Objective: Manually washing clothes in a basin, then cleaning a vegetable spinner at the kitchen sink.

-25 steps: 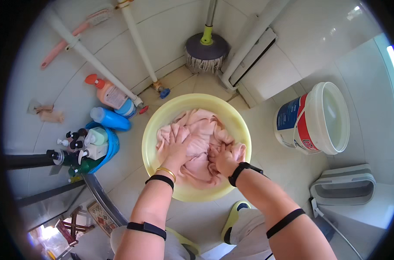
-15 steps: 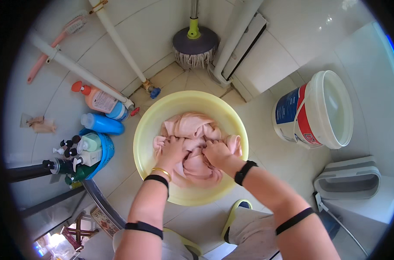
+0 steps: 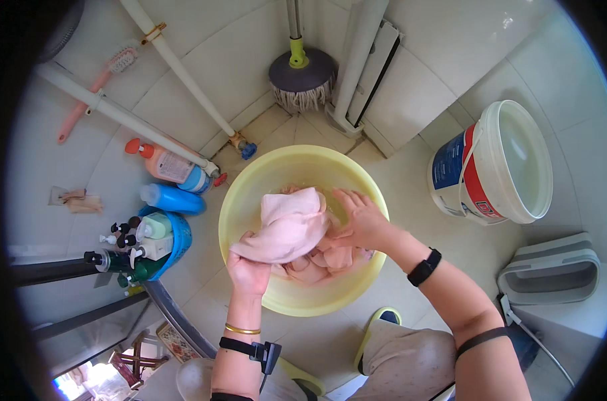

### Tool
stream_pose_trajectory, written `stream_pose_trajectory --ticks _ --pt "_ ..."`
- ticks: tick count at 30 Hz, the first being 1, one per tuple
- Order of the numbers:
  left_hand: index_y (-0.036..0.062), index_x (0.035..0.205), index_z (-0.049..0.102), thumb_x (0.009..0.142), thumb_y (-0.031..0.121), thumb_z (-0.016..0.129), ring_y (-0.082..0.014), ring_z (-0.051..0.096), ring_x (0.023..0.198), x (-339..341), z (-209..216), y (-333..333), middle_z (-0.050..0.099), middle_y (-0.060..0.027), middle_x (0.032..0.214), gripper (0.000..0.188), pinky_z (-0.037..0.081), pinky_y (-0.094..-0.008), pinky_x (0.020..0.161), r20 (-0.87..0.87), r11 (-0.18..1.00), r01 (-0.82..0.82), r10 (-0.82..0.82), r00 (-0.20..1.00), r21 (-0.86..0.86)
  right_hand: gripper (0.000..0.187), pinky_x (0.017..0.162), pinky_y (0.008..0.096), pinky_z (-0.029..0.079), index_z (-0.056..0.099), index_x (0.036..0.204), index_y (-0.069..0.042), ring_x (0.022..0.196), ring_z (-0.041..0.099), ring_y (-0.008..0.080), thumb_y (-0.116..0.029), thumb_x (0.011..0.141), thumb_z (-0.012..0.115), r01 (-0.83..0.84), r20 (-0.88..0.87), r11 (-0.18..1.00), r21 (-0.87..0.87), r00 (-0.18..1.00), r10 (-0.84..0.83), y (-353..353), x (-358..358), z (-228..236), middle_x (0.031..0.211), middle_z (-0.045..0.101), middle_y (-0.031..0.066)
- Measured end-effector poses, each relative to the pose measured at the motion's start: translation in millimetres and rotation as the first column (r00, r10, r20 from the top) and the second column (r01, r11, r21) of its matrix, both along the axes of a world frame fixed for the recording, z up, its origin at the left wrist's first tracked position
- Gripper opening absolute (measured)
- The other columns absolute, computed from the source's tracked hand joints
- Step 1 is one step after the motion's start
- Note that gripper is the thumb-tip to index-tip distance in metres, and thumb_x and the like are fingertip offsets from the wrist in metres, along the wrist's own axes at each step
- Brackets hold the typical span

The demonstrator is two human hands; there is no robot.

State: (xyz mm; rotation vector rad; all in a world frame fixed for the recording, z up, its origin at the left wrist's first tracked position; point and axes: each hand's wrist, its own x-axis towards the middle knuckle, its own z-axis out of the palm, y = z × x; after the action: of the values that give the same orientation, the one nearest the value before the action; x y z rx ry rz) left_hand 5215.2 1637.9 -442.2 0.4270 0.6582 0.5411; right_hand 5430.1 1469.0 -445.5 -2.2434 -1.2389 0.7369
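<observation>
A round pale-yellow basin (image 3: 240, 281) stands on the tiled floor between my feet and the wall, with wet pink cloth in it. My left hand (image 3: 248, 269) is closed on one end of the pink cloth (image 3: 290, 224), lifting a broad fold above the rest. Fingers spread, my right hand (image 3: 361, 220) hovers by the right side of the basin, next to the bunched part of the cloth. Whether its fingertips touch the cloth I cannot tell. The lower part of the cloth lies crumpled in the basin, partly hidden under the raised fold.
At right stand a white bucket (image 3: 490, 164) and a grey plastic tub (image 3: 550, 271). A mop (image 3: 302, 77) leans in the far corner. Bottles fill a blue basket (image 3: 176, 244) at left, beside an orange pump bottle (image 3: 166, 164). White pipes (image 3: 176, 67) run down the wall.
Both hands were pressed down into the cloth. The left has turned over and raised a fold of it. The right has come off the cloth and opened, shifting right.
</observation>
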Motion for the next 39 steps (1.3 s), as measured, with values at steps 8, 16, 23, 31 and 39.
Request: stream_pose_trajectory --ticks 8,16,23,31,39 --pt "0.0018 0.123 0.052 0.090 0.034 0.037 -0.0358 0.043 0.126 -8.4 32.3 1.8 0.049 -0.0200 0.132 0.049 0.028 -0.0537 0.109 0.206 0.963 -0.074 0.130 0.970 -0.259 0.035 0.091 0.0309 0.044 0.058 0.117 -0.004 0.103 0.056 0.0185 -0.018 0.085 0.062 0.177 -0.727 0.971 0.160 0.687 -0.006 27.2 -3.3 -5.8 0.111 0.062 0.0075" --pt "0.0003 0.131 0.046 0.090 0.027 0.041 -0.0320 0.045 0.125 -30.2 3.9 20.2 0.048 -0.0169 0.134 0.050 0.032 -0.0509 0.107 0.073 0.983 -0.096 0.108 0.991 -0.155 0.025 0.083 0.0231 0.047 0.056 0.113 -0.002 0.092 0.058 0.0075 -0.013 0.091 0.055 0.450 -0.943 0.856 0.256 0.313 0.117 46.0 29.3 69.8 0.105 0.062 0.0012" --pt "-0.0011 0.141 0.024 0.073 0.015 0.075 -0.0329 0.044 0.123 -12.5 34.7 1.8 0.043 -0.0212 0.134 0.086 0.036 -0.0409 0.102 -0.688 -0.072 0.794 0.455 0.565 0.604 0.034 0.082 0.0244 0.048 0.051 0.118 0.001 0.096 0.058 0.0088 -0.018 0.090 0.057 0.494 -0.917 0.861 0.120 0.387 -0.094 74.4 19.3 77.2 0.107 0.060 0.0049" --pt "0.0013 0.135 0.039 0.083 0.012 0.068 -0.0250 0.054 0.115 51.8 11.8 31.0 0.055 -0.0125 0.125 0.060 0.044 -0.0375 0.095 -0.375 0.617 0.301 -0.011 0.927 0.727 0.050 0.089 0.0310 0.046 0.052 0.128 -0.002 0.103 0.056 0.0169 -0.032 0.089 0.061 0.275 -0.903 0.927 0.254 0.412 0.125 95.9 8.6 112.2 0.114 0.059 0.0067" --pt "0.0078 0.134 0.044 0.088 0.037 0.046 -0.0289 0.043 0.127 31.5 23.3 31.7 0.049 -0.0107 0.135 0.055 0.028 -0.0491 0.109 0.122 0.988 0.151 -0.147 0.982 -0.025 0.058 0.094 0.0321 0.045 0.051 0.128 0.000 0.113 0.054 0.0207 -0.031 0.083 0.069 -0.040 -0.430 0.988 0.153 0.897 0.102 49.0 -8.1 -20.5 0.125 0.055 0.0138"
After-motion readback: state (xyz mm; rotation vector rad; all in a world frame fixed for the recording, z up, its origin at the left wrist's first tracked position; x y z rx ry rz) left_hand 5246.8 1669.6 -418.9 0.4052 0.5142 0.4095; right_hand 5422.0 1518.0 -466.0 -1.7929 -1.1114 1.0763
